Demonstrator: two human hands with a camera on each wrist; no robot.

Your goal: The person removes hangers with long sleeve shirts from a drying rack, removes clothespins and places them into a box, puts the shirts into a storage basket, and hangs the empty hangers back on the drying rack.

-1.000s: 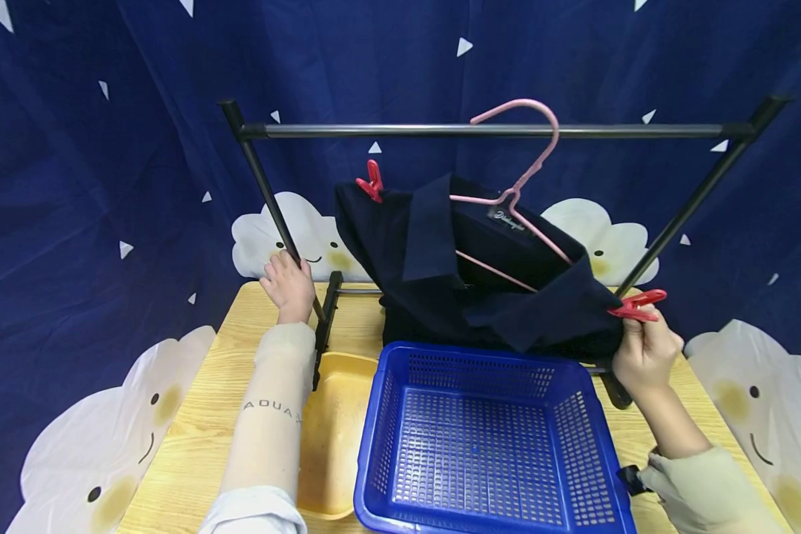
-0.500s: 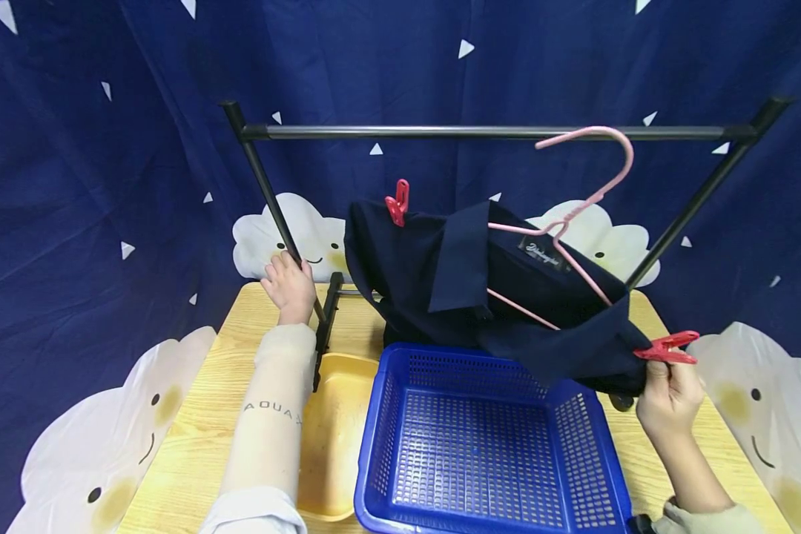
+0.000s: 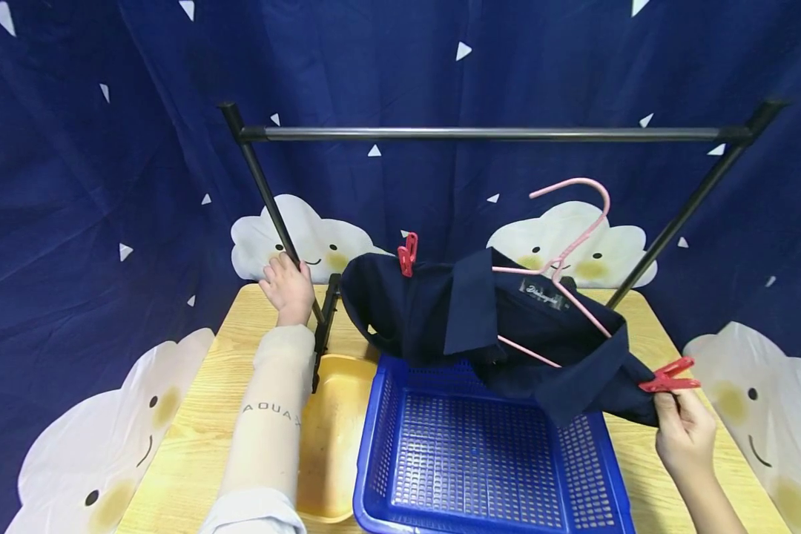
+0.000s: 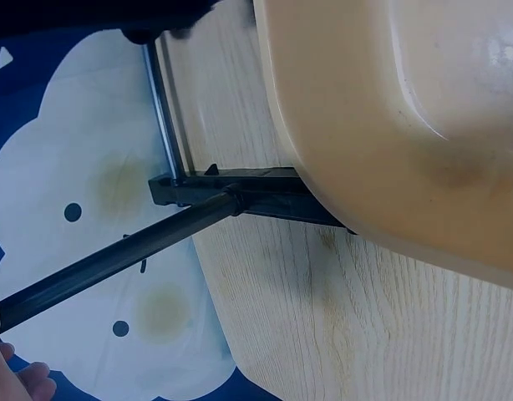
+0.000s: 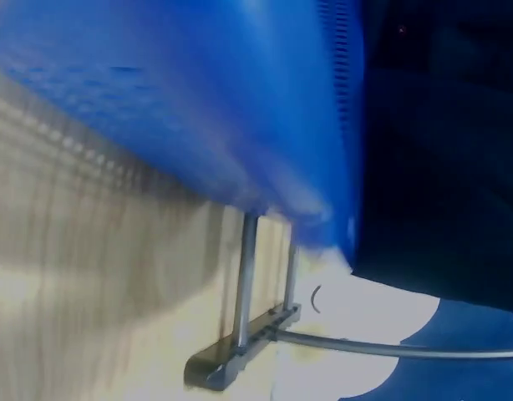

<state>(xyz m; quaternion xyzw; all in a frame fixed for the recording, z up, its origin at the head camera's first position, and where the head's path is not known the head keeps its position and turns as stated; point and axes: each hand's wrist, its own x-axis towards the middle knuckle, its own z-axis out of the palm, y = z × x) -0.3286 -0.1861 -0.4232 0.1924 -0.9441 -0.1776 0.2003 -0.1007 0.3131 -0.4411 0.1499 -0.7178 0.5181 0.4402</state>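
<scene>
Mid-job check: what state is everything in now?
Rack: upright
Hanger: inside garment, hook off top bar
Garment: on hanger, pulled sideways
Left clip: clipped to garment
Right clip: clipped to garment
Basket: upright
Tray: upright
Left hand: holding rack
Right hand: holding garment's end

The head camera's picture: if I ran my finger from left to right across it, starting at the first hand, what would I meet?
Left hand → yellow tub → upper red clip → pink hanger → right hand at the dark garment's corner.
</scene>
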